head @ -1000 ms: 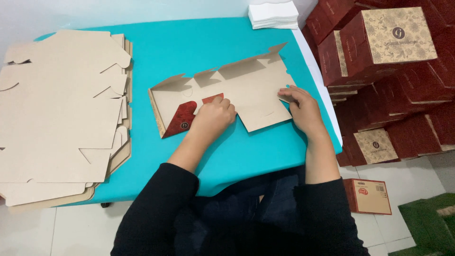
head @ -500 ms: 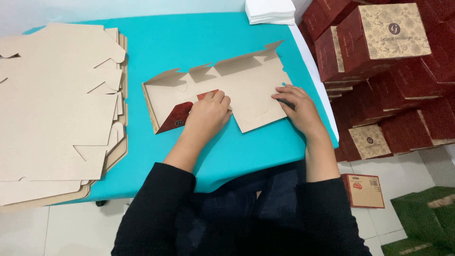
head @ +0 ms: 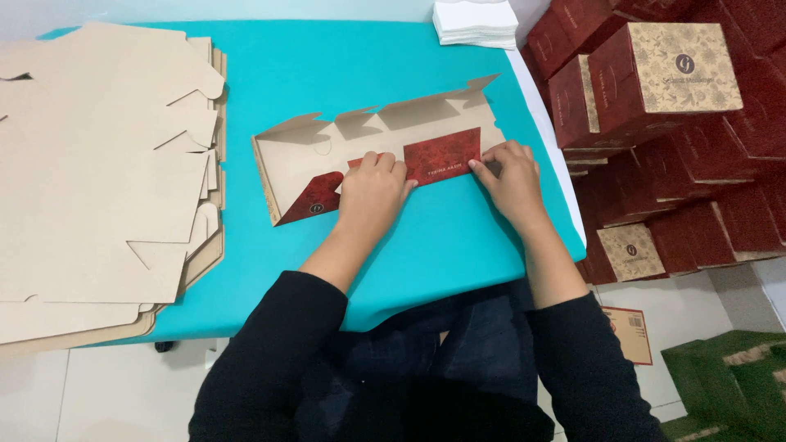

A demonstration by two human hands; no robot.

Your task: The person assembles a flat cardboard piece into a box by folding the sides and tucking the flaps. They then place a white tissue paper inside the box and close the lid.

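Note:
A flat cardboard box blank (head: 426,129), tan inside and dark red outside, lies on the turquoise table (head: 344,74). Its near panel is folded up and over, showing a red printed face (head: 442,155). My left hand (head: 372,190) presses down on the folded panel near its middle. My right hand (head: 509,176) pinches the fold at the panel's right end. The far flaps stand slightly raised along the back edge.
A tall stack of unfolded tan blanks (head: 98,172) covers the table's left side. A pile of white sheets (head: 475,20) sits at the far edge. Finished dark red boxes (head: 663,74) are stacked to the right, and green boxes (head: 729,376) stand on the floor.
The near panel of the blank has been folded over, so its red outer face now shows. Both hands moved closer to the fold and press along it.

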